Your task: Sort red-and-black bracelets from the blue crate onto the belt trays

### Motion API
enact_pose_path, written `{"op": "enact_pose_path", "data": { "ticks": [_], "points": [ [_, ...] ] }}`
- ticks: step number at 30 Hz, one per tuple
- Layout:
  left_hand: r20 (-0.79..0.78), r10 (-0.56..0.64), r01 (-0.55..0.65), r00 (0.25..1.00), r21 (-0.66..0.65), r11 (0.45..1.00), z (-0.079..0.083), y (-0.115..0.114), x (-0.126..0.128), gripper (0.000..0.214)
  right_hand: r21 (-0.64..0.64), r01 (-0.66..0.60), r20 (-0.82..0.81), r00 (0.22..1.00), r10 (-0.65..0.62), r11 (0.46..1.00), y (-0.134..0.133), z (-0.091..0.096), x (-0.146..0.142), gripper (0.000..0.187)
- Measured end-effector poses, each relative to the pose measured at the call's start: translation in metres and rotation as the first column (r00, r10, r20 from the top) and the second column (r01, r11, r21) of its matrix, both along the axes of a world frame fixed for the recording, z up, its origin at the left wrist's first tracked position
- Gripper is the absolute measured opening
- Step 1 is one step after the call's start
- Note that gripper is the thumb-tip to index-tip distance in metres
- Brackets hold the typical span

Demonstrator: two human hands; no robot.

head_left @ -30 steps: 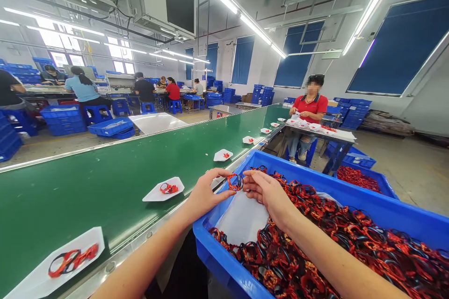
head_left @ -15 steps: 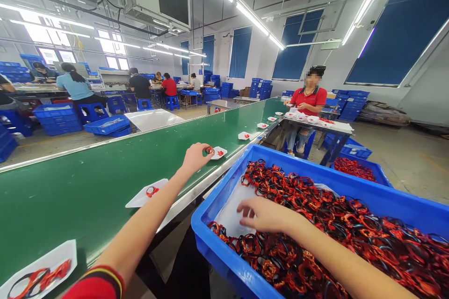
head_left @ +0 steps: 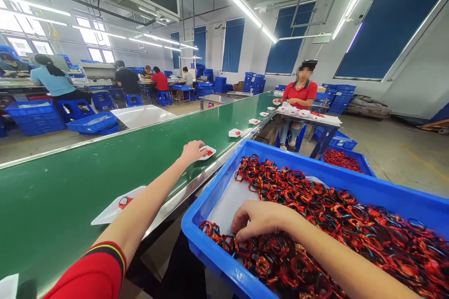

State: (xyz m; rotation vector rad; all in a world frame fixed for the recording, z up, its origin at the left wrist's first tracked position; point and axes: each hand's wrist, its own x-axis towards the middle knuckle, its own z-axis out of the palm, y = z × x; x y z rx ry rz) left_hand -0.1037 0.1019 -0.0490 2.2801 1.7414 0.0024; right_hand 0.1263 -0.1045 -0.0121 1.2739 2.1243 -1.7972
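Observation:
My left hand [head_left: 192, 151] reaches over the green conveyor belt to a white tray [head_left: 209, 153] with red pieces in it. Its fingertips are closed at the tray's near side on a small red-and-black ring-shaped band [head_left: 204, 152], mostly hidden by the fingers. My right hand [head_left: 257, 219] is inside the blue bin [head_left: 219, 205], low over a heap of red-and-black bands [head_left: 280, 247]. Its fingers curl downward with a gap between thumb and forefinger, and the fingertips are near bands at the heap's edge.
Along the green belt [head_left: 147, 149] stand more white trays, among them one [head_left: 105, 212] beside my left forearm. Across the far table [head_left: 329, 121] sits a co-worker in red [head_left: 298, 91]. A second blue bin [head_left: 365, 163] with red pieces rests beyond mine.
My left hand has lowered the band to the tray. My right hand has dropped closer to the heap, its fingers curling more. Trays and surroundings have shifted left in view.

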Motion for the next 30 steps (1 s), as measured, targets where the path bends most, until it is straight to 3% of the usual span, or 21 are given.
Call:
{"op": "enact_pose_path", "data": {
  "ticks": [4,7,11,13,14,19,27,30],
  "points": [
    [0.249,-0.037,0.041,0.968,-0.008,0.999,0.031,-0.03,0.009,0.026,0.087,0.12,-0.015,0.993,-0.12,0.989,0.002,-0.007,-0.002,0.025],
    [0.412,-0.088,0.104,0.907,-0.018,0.994,0.057,-0.064,0.019,0.027,0.086,0.302,-0.216,0.936,-0.279,0.949,0.009,-0.002,-0.002,0.022],
    [0.678,-0.175,0.323,0.714,-0.097,0.941,0.085,-0.116,0.026,0.036,-0.175,0.591,-0.392,0.692,-0.606,0.788,0.018,0.019,0.003,0.027],
    [0.736,-0.215,0.422,0.642,-0.106,0.9,0.094,-0.139,0.026,0.051,-0.293,0.636,-0.392,0.601,-0.697,0.714,0.019,0.027,0.004,0.03],
    [0.73,-0.235,0.435,0.642,-0.094,0.895,0.097,-0.147,0.027,0.058,-0.338,0.638,-0.398,0.569,-0.719,0.692,0.019,0.029,0.004,0.03],
    [0.655,-0.308,0.381,0.69,0.034,0.924,0.104,-0.167,0.034,0.063,-0.434,0.607,-0.419,0.519,-0.745,0.666,0.016,0.024,-0.001,0.031],
    [0.6,-0.395,0.38,0.696,0.158,0.911,0.101,-0.172,0.043,0.036,-0.395,0.63,-0.429,0.517,-0.741,0.669,0.017,0.024,-0.004,0.028],
    [0.607,-0.379,0.346,0.699,0.176,0.921,0.094,-0.172,0.04,0.04,-0.365,0.662,-0.408,0.519,-0.751,0.655,0.017,0.023,-0.001,0.035]
  ]
}}
